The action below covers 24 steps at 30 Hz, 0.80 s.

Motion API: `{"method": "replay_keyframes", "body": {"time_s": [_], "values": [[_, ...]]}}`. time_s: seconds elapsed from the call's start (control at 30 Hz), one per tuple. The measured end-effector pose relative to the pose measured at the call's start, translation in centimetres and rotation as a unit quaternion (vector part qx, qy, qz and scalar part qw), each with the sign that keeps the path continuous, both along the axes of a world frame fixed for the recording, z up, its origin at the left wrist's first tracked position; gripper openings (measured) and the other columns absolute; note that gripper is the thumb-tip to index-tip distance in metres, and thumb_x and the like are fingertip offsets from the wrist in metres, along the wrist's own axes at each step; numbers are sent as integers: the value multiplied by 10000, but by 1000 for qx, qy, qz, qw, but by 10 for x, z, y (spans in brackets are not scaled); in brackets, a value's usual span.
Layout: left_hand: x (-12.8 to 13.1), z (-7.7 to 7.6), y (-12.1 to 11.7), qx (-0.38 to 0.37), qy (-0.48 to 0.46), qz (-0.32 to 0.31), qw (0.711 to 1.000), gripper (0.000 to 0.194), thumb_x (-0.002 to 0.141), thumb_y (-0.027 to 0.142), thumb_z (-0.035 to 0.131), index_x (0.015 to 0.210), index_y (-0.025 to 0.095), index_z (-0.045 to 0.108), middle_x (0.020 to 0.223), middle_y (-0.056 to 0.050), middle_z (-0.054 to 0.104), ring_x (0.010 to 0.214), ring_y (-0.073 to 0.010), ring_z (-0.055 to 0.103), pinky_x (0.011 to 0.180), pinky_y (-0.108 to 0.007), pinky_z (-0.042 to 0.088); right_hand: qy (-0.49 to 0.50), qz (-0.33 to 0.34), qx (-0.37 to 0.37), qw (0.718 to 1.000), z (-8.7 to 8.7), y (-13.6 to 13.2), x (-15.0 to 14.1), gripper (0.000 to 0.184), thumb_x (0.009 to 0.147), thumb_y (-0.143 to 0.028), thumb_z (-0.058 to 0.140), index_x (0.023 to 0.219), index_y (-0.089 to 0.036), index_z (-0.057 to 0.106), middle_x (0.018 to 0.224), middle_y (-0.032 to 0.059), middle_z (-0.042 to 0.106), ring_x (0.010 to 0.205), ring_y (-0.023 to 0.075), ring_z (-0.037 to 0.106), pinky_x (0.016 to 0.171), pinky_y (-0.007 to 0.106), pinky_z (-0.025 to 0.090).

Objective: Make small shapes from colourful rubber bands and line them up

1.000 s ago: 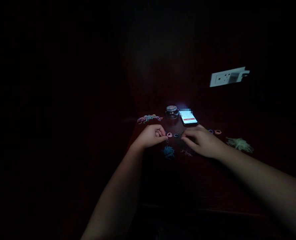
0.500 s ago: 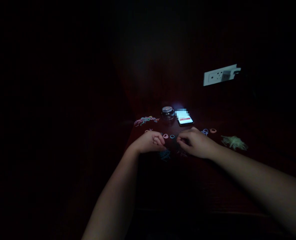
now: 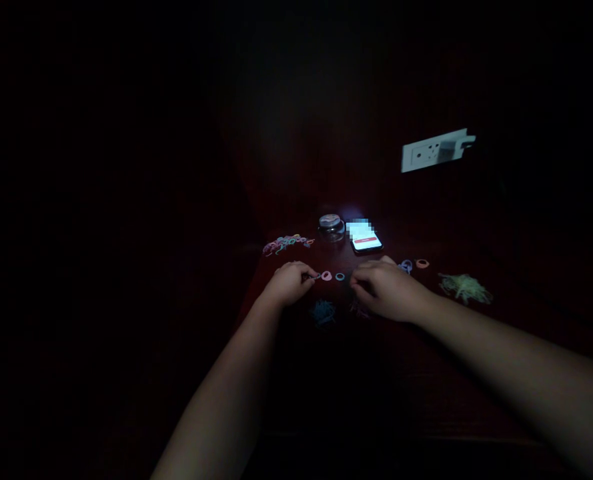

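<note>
Small coloured elastic hair ties lie in a row on the dark red table. At the row's left, my left hand (image 3: 291, 283) bends its thumb and index finger onto the edge of a small bluish hair tie (image 3: 317, 275). A pink hair tie (image 3: 327, 275) and a blue hair tie (image 3: 340, 277) lie between my hands. My right hand (image 3: 386, 288) is curled with its fingertips together just right of the blue one; whatever they hold is hidden in shadow. Below the hands are a heap of blue ties (image 3: 323, 312) and a dim purple heap (image 3: 360, 309).
A lidded clear jar (image 3: 331, 229) and a lit phone (image 3: 365, 236) stand at the back. Mixed ties (image 3: 289, 243) lie back left. Purple ties (image 3: 405, 267), an orange tie (image 3: 422, 264) and a pale yellow-green heap (image 3: 466, 288) lie right. A socket (image 3: 432, 152) is on the wall.
My left hand has turned and moved slightly left, its fingers now at the bluish hair tie, uncovering the blue heap. My right hand stays nearly in place. The view has shifted slightly.
</note>
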<state>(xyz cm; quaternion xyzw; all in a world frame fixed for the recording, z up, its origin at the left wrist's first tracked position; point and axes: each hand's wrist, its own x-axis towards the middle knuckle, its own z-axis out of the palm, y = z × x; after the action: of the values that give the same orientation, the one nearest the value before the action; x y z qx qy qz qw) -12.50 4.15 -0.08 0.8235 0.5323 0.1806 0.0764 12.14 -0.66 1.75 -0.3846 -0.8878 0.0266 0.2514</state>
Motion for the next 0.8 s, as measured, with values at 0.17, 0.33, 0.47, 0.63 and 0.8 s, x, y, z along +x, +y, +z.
{"method": "replay_keyframes", "body": {"time_s": [0.17, 0.33, 0.47, 0.63, 0.8], "values": [[-7, 8, -6, -20, -34, -3, 999, 279, 729, 153, 619, 991, 217, 688, 974, -30, 697, 872, -158, 642, 829, -267, 509, 0, 14, -2, 1000, 0, -2, 1, 136, 846, -201, 510, 741, -177, 593, 747, 30, 641, 714, 161, 565, 711, 320, 275], [-21, 7, -5, -36, -69, 37, 996, 489, 653, 63, 604, 1128, 174, 609, 1083, -64, 681, 930, -161, 641, 864, -267, 509, 8, 10, -2, 1000, 2, -2, 1, 167, 855, -204, 495, 717, -179, 584, 730, 29, 637, 700, 161, 566, 723, 325, 292], [-25, 4, -2, -40, -70, 54, 995, 427, 680, 65, 577, 1089, 173, 635, 1080, -67, 685, 932, -168, 647, 891, -282, 504, 17, 12, -1, 1000, 0, 0, 2, 159, 852, -218, 504, 730, -184, 601, 731, 31, 641, 698, 166, 567, 720, 325, 299], [-31, 3, 1, -3, -86, 60, 994, 508, 688, 29, 541, 1176, 157, 592, 1104, -85, 660, 917, -162, 635, 882, -284, 513, 22, 2, 6, 1000, -1, 1, 2, 200, 875, -222, 485, 708, -183, 587, 713, 26, 640, 668, 159, 558, 731, 324, 312], [-38, 0, 5, 64, -35, 84, 994, 503, 706, 0, 502, 1162, 167, 635, 1251, -93, 600, 1188, -205, 536, 1083, -330, 385, 68, -37, 26, 997, 2, 4, 7, 223, 913, -221, 436, 754, -187, 589, 753, 41, 665, 698, 176, 573, 741, 319, 331]]}}
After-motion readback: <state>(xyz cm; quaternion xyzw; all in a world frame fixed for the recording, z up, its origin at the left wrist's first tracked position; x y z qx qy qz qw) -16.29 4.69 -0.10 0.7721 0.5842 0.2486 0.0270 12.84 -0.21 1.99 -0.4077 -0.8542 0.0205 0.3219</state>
